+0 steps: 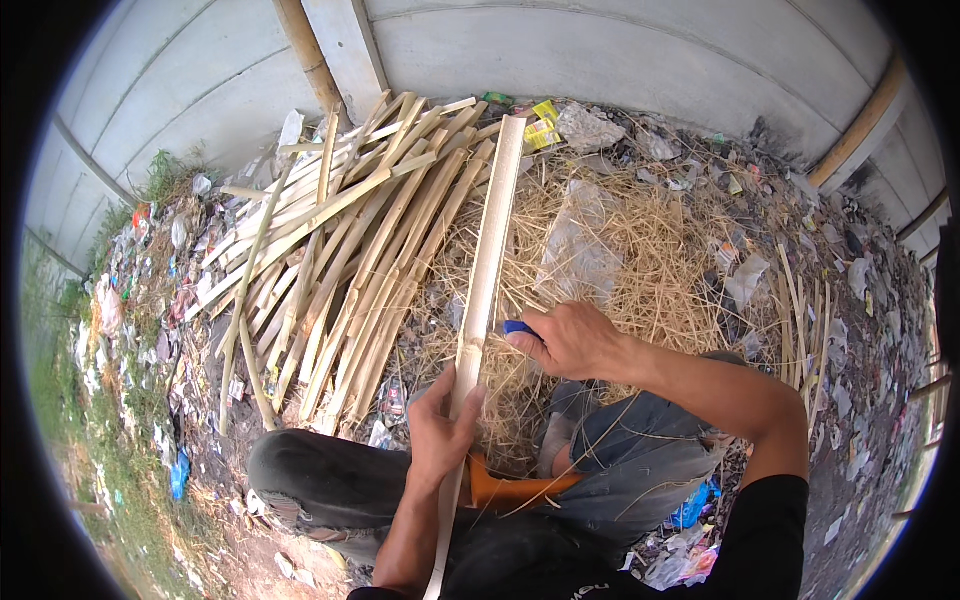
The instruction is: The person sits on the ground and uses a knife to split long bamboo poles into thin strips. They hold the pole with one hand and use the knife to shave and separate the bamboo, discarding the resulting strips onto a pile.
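Observation:
A long split bamboo strip [492, 235] slants from my lap up and away, its pale hollow inner face showing, with a node partway along. Around its lower part my left hand [442, 425] is closed, thumb on the near face. My right hand [572, 342] is closed in a fist just right of the strip, gripping a small blue-handled tool [519, 328]. Only the blue end of that tool shows clearly; whether a blade touches the bamboo is too small to tell. An orange object [515, 490] lies between my bent legs, under the strip.
A heap of split bamboo strips [340, 240] lies ahead to the left. Thin bamboo shavings [660, 260] cover the ground ahead and right, around a flat grey slab [580, 240]. A bamboo pole [308, 55] leans on the pale wall [620, 50]. Scattered litter [845, 330] surrounds me.

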A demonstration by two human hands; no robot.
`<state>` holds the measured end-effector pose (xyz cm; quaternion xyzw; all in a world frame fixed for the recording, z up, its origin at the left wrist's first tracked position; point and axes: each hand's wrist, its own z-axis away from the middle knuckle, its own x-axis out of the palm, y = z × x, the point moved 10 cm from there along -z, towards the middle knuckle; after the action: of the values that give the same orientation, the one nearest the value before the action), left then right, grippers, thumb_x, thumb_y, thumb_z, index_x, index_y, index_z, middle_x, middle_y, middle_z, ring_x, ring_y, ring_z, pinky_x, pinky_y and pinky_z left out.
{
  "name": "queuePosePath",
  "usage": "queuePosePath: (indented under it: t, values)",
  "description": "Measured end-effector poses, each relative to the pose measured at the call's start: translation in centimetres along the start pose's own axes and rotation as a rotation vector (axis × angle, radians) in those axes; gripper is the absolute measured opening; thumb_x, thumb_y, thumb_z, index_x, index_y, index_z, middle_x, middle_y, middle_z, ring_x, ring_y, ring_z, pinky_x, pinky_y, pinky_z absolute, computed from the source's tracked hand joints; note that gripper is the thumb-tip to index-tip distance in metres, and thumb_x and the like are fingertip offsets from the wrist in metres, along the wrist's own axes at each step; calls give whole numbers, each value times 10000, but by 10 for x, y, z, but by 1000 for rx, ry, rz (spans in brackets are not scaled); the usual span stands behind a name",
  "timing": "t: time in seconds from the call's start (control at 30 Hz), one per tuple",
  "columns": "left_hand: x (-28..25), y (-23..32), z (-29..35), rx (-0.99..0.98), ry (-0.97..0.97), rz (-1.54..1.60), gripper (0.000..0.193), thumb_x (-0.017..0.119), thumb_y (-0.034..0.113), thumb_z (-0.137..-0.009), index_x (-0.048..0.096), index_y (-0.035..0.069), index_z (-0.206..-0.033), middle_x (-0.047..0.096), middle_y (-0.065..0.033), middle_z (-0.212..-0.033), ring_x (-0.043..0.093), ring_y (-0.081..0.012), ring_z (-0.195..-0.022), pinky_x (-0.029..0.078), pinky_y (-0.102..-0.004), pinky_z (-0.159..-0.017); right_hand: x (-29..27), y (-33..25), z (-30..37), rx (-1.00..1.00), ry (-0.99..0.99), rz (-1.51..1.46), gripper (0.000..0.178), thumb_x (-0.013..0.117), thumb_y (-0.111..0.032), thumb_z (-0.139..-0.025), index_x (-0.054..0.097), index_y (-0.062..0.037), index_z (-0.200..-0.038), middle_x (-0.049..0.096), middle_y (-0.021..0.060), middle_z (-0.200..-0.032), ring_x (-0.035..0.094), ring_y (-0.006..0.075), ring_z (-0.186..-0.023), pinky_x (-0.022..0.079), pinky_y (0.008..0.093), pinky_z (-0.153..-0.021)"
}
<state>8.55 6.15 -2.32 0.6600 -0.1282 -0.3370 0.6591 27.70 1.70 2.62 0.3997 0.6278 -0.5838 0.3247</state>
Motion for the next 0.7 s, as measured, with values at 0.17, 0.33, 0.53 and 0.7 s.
queuePosePath:
  t: [0.17, 0.33, 0.53, 0.7]
  values:
    - [-10, -2, 2, 82, 99, 9, 357, 736, 115, -951, 638, -79, -1235, 677, -27, -802, 554, -40, -606, 416, -207, -469, 3, -15, -7, -79, -28, -8, 447, 516, -430, -1038, 612, -22, -885, 604, 173, -550, 639, 378, -502, 497, 495, -484]
    - [0, -4, 3, -23, 26, 76, 494, 738, 134, -932, 578, -161, -1294, 737, -162, -992, 671, -129, -894, 539, -274, -783, 7, -23, -2, -105, -9, 4, 440, 533, -436, -1028, 601, -32, -868, 596, 162, -531, 627, 374, -476, 489, 485, -459]
    - [0, -2, 1, 131, 87, -143, 507, 764, 165, -913, 599, -150, -1274, 716, -187, -811, 655, -121, -739, 527, -271, -667, 3, -6, -13, -125, 2, 144, 487, 538, -481, -1015, 603, -30, -842, 588, 170, -518, 630, 377, -472, 492, 483, -455]
    - [25, 10, 27, 147, -82, -102, 507, 778, 171, -907, 610, -129, -1279, 718, -168, -791, 612, -86, -693, 503, -267, -606, -119, 128, -32, 402, 356, 266, 584, 370, -481, -1089, 633, -13, -861, 631, 203, -685, 651, 357, -654, 505, 521, -640]
